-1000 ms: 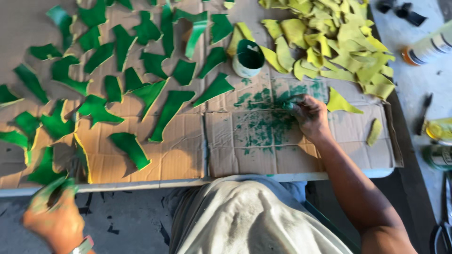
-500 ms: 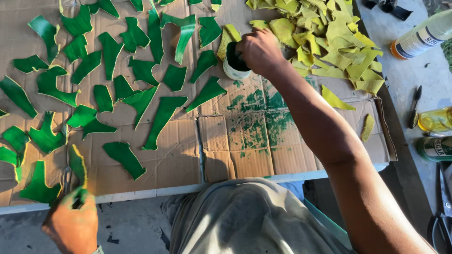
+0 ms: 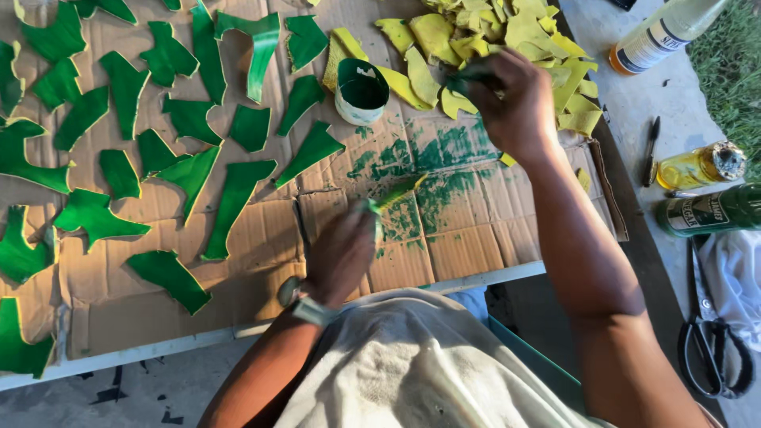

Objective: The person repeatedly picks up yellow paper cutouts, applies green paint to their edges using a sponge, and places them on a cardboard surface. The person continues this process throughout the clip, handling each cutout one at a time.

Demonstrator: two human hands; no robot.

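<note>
- The work surface is flattened brown cardboard (image 3: 238,254) laid over a table with a pale front edge; its creases and flap seams show, and a patch in front of the person is smeared with green paint (image 3: 428,166).
- Right of the table lies grey ground, with a strip of grass at the far right edge. Low sunlight falls across everything.
- About twenty green pieces (image 3: 230,202) lie spread singly over the left and middle of the cardboard: flat, irregular, curved shards with thin yellow edges.
- One heap of yellow pieces (image 3: 507,40), unpainted and overlapping, sits at the top right.
- One small round pot (image 3: 361,91), white outside and green inside, stands between the green pieces and the heap.
- The left hand (image 3: 341,254) is closed around a yellow-green piece (image 3: 396,194), held over the smeared patch.
- The right hand (image 3: 515,103) is closed on a brush (image 3: 464,79), over the edge of the heap, just right of the pot.
- On the ground are three bottles: one white (image 3: 662,36), one small and yellow (image 3: 697,166), one dark green (image 3: 705,212) lying on its side.
- One pair of black scissors (image 3: 709,349) lies beside a white cloth (image 3: 737,277).
</note>
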